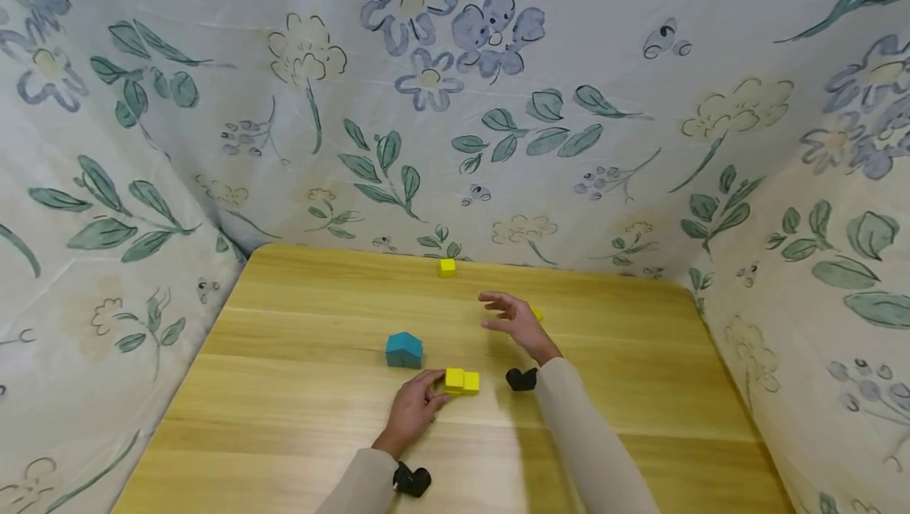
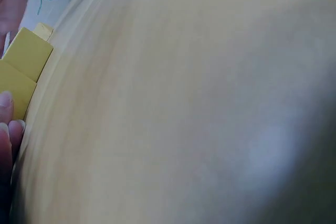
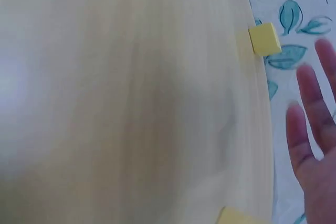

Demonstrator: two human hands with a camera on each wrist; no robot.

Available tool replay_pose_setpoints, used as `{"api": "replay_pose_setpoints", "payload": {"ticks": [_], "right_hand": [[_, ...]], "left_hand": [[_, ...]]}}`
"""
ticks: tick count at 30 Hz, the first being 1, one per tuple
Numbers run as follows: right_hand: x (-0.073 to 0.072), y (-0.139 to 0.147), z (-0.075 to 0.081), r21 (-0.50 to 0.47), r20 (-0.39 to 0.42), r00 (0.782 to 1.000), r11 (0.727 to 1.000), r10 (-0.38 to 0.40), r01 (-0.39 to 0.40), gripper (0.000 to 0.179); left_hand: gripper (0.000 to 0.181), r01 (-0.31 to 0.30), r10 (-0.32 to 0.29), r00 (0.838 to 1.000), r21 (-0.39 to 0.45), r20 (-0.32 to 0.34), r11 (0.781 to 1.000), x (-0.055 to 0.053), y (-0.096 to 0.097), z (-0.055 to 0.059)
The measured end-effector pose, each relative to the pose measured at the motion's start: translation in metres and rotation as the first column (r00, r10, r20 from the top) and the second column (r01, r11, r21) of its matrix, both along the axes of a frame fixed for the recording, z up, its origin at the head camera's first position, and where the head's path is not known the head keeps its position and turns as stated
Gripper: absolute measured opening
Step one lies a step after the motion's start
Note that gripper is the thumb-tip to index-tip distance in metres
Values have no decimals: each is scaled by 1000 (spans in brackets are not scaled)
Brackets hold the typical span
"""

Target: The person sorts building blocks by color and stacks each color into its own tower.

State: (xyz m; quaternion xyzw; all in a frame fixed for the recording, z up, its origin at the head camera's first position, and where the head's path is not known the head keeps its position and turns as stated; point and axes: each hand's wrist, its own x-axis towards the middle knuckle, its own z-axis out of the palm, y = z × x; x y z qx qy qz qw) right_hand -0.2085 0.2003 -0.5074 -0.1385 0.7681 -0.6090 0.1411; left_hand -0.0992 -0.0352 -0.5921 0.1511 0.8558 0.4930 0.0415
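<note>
In the head view my left hand (image 1: 414, 407) grips the left side of a small group of yellow blocks (image 1: 455, 380), its fingers behind and its thumb in front. Two yellow faces (image 2: 27, 56) show side by side in the left wrist view, with fingertips (image 2: 6, 106) against the nearer one. My right hand (image 1: 517, 323) hovers over the table further back, fingers spread and holding nothing. Partly hidden behind it lies another yellow block (image 1: 537, 314). A blue house-shaped block (image 1: 404, 350) stands just behind and left of my left hand.
A lone yellow cube (image 1: 447, 268) sits near the back edge of the wooden table (image 1: 298, 317). Floral cloth (image 1: 441, 143) hangs behind the table and along both sides. Black wrist-worn devices (image 1: 412, 480) show beside both sleeves.
</note>
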Motion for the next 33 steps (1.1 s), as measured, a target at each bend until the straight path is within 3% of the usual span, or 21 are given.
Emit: {"api": "replay_pose_setpoints", "payload": {"ticks": [4,7,11,15,22,27,33], "right_hand": [[-36,-12,-3,98,-50,995,991,-86,90,49],[-60,-26,-4,201,-60,990,970,-131,140,44],[-86,-43,-4,332,-67,986,928,-153,167,42],[-106,-57,-4,404,-52,987,900,-154,162,43],[-120,-68,-13,498,28,983,855,-182,145,53],[-126,-73,-22,478,51,977,864,-208,159,56],[-129,-82,-30,489,15,968,846,-250,211,44]], "left_hand": [[44,-2,2,1000,-3,-10,1000,-1,1,-1],[43,-7,7,1000,-14,-11,1000,-1,-1,-2],[43,-4,4,1000,-23,-14,1000,-1,-2,-2],[42,-3,3,1000,-17,-21,1000,-2,-2,-1],[44,0,2,999,-36,39,999,-1,3,-2],[44,-5,6,998,-18,62,1000,-1,2,1],[44,-10,13,999,-41,52,999,-3,-1,3]]}}
